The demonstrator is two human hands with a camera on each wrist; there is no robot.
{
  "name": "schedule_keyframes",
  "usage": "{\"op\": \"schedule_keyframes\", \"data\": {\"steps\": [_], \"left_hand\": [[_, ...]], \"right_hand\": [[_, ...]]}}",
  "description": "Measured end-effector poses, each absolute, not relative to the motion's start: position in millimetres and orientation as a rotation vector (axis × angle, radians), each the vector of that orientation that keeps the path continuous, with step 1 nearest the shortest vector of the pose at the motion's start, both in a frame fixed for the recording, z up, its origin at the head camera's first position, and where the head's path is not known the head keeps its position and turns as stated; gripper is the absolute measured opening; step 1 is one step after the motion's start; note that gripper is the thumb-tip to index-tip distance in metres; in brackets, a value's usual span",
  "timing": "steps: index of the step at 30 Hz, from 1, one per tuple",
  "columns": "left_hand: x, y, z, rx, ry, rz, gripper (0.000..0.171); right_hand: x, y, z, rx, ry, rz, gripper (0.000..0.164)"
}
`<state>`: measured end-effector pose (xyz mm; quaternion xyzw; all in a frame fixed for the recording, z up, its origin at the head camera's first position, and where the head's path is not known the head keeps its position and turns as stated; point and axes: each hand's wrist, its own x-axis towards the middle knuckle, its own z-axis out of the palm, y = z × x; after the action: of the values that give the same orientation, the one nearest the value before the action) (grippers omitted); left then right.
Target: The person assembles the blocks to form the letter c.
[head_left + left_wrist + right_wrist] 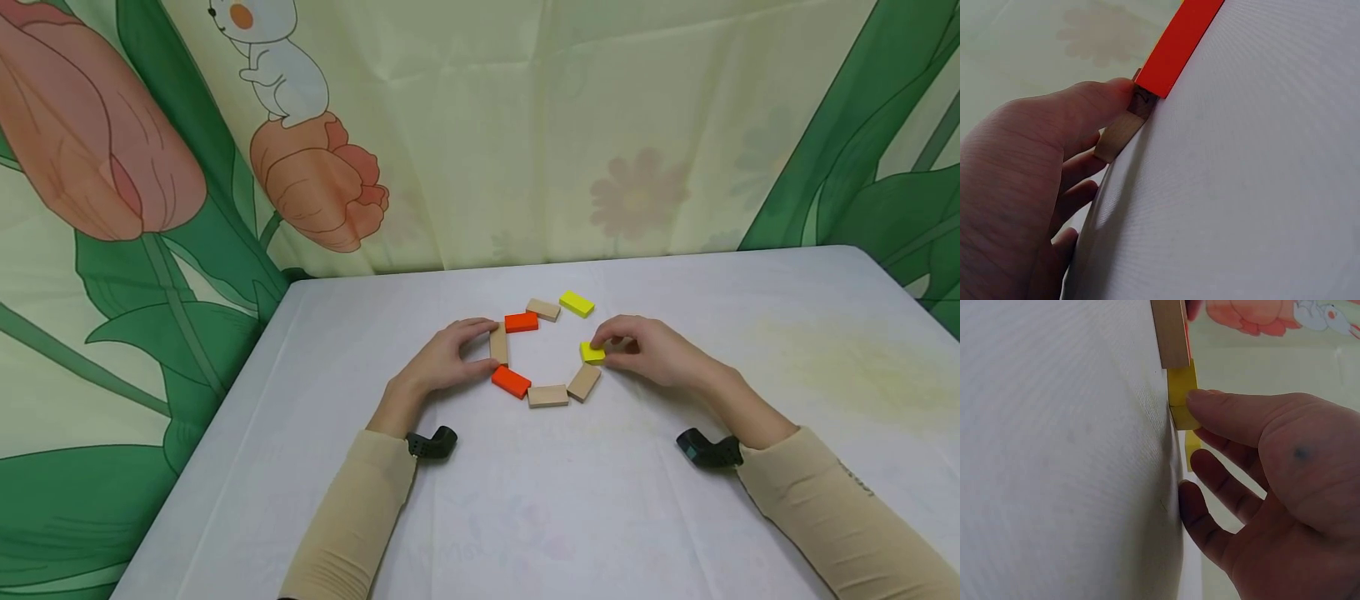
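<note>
Small flat blocks lie in a ring on the white-covered table. My left hand (450,357) holds a plain wooden block (498,345) at the ring's left side, thumb at its near end and fingers at its far end. Touching or close to that block are a near red block (512,382) and a far red block (521,322). On the right side, my right hand (656,354) pinches a yellow block (592,353) between thumb and fingers. The right wrist view shows the thumb against this yellow block (1184,394), close to a wooden block (1171,334).
Two wooden blocks, one at the front (548,396) and one at the front right (584,383), continue the ring. Another wooden block (543,310) and a second yellow block (577,304) lie at the back. A printed curtain (480,150) hangs behind the table (555,517).
</note>
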<state>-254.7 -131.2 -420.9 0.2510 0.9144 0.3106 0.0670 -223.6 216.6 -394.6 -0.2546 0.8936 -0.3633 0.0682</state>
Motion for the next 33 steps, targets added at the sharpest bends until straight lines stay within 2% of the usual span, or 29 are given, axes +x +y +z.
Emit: {"op": "schedule_keyframes", "data": {"steps": [33], "left_hand": [[-253.7,-132.1,-421.0,0.766,2.753,0.959,0.063]], "right_hand": [[-222.2,217.0,-392.4,-0.754,2.686,-1.104,0.028]]}}
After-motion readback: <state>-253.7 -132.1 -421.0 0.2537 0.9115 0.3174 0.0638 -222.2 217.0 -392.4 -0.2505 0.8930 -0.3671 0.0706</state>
